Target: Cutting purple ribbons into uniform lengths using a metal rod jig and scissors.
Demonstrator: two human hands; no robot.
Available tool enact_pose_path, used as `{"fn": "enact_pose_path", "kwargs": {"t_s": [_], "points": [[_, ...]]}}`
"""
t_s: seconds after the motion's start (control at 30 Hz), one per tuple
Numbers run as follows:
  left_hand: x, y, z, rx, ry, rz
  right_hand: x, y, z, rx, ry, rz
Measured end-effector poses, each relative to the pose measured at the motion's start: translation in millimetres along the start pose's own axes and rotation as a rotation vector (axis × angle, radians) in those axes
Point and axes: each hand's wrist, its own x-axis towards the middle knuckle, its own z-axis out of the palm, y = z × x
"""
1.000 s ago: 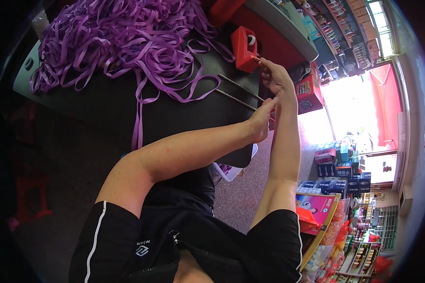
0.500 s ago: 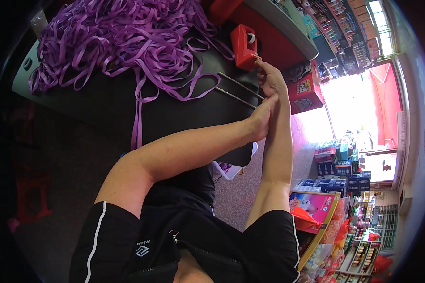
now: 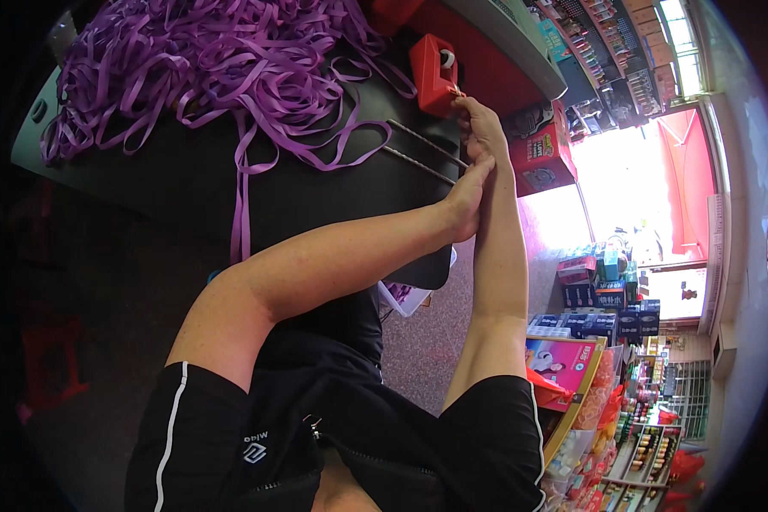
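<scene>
Right forearm [image 3: 501, 247] has swung slightly towards 9 o'clock since a second ago, closing in on the left hand [image 3: 467, 203]. Fingertips of the right hand [image 3: 481, 130] remain at the same end of the red tape dispenser [image 3: 430, 90]. Bearings are as the person faces, 12 o'clock straight ahead.

Right hand: fingers curled, tips drawn together at the dispenser's near end; whether tape is pinched between them cannot be told. The dispenser lies at 11 o'clock from this hand and carries a white roll [image 3: 447, 59].

Left hand: seen from its back and side, set against the right wrist. Its fingers are largely hidden, so I cannot tell whether it grips anything. Two thin patterned cords [image 3: 427, 143] run side by side from about 11 o'clock down towards it; their near ends pass out of sight at the hands.

Remaining items: a large tangled heap of purple ribbon [image 3: 222, 77] lies at 9 o'clock from the dispenser, on a black tabletop [image 3: 333, 200]. One ribbon length drops towards 6 o'clock from the heap, past the left forearm. White tub [image 3: 415, 300], purple material inside, noted at 7 o'clock from the left hand. Red printed box [image 3: 548, 158] noted at 4 o'clock from the right hand.
</scene>
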Motion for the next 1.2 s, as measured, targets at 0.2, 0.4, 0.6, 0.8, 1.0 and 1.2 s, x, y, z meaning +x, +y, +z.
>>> {"fn": "enact_pose_path", "kwargs": {"t_s": [0.2,0.4,0.6,0.8,1.0,1.2], "points": [[-8,3,8,-0.031,-0.05,-0.018,17,5,-11,-0.178,0.017,-0.029],[-16,16,16,0.007,-0.052,0.028,21,4,-11,-0.544,0.032,-0.19],[-27,18,27,0.111,0.114,-0.039,-56,-3,-49,0.127,-0.034,-0.054],[-23,9,20,0.166,0.119,-0.068,-116,24,-95,0.421,-0.027,-0.036],[-22,4,12,0.3,0.172,-0.053,-131,56,-93,0.683,-0.055,0.014],[-18,0,-2,0.395,0.094,-0.028,-129,70,-89,0.791,-0.042,0.013]]}}
